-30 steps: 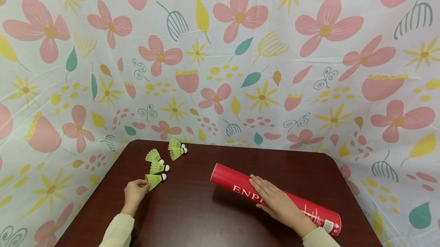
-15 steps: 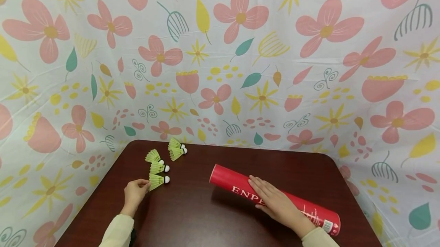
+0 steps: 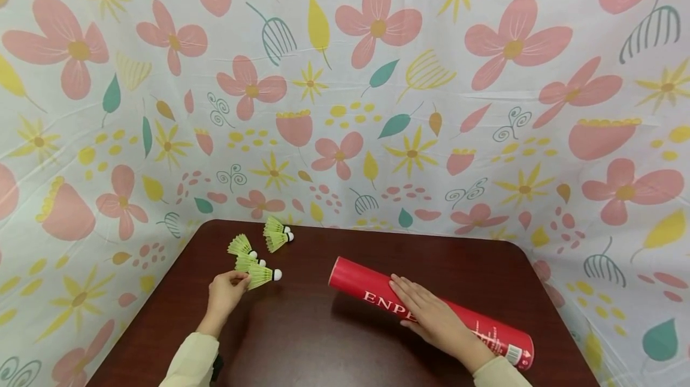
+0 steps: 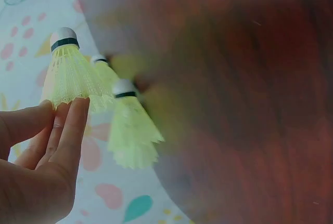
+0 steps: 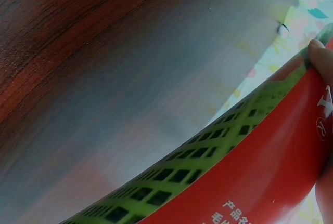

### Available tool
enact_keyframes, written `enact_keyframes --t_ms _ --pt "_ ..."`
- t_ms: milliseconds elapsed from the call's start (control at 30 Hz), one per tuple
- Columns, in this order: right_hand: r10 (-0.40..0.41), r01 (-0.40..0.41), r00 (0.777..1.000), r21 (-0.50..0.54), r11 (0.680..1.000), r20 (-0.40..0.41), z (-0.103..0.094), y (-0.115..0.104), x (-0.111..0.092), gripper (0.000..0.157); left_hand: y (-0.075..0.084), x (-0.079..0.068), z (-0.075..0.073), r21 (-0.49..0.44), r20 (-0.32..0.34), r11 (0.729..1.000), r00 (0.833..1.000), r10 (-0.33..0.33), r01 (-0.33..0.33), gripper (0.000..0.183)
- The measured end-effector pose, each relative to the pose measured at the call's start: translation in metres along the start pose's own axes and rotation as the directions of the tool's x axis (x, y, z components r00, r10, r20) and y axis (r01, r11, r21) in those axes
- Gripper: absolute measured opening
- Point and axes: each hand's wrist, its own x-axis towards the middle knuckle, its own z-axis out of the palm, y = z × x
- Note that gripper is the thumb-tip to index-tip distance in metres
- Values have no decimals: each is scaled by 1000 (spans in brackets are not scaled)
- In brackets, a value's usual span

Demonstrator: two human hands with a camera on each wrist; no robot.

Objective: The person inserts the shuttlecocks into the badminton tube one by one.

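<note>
Slippage is the likeliest trouble: the left grip pinches a shuttlecock only by the edge of its skirt, so a loose pinch could let it tip cork-down or drop. This shuttlecock is at about ten o'clock from the centre of the table, cork toward two or three o'clock. A low sweep might also nudge the neighbouring shuttlecock at its ten o'clock, since the two overlap in the head view; whether they touch, I cannot tell. The right grip rests straight-fingered over the red tube, at three o'clock from the pinched piece; being round, it could roll if left unsteadied.

Counted: one tube, one table and five shuttlecocks, namely the pinched one, its neighbour, a third shuttlecock at eleven o'clock, and a close pair between twelve and one.
</note>
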Motion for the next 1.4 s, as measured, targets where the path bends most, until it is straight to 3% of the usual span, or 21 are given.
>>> enact_keyframes --t_ms 400,800,967,1400 --pt "-4 4 1000 -4 1000 7 -1 2 2 73 38 5 14 -59 25 995 996 83 -81 8" --pt "-4 4 1000 11 1000 5 -3 1 4 75 65 4 31 -207 104 976 990 98 -74 7" --pt "-4 4 1000 11 1000 6 -3 0 5 74 72 3 36 -278 132 957 984 121 -81 7" --pt "2 -2 1000 9 1000 20 -2 -1 7 75 86 -3 51 -342 175 928 960 217 -147 5"
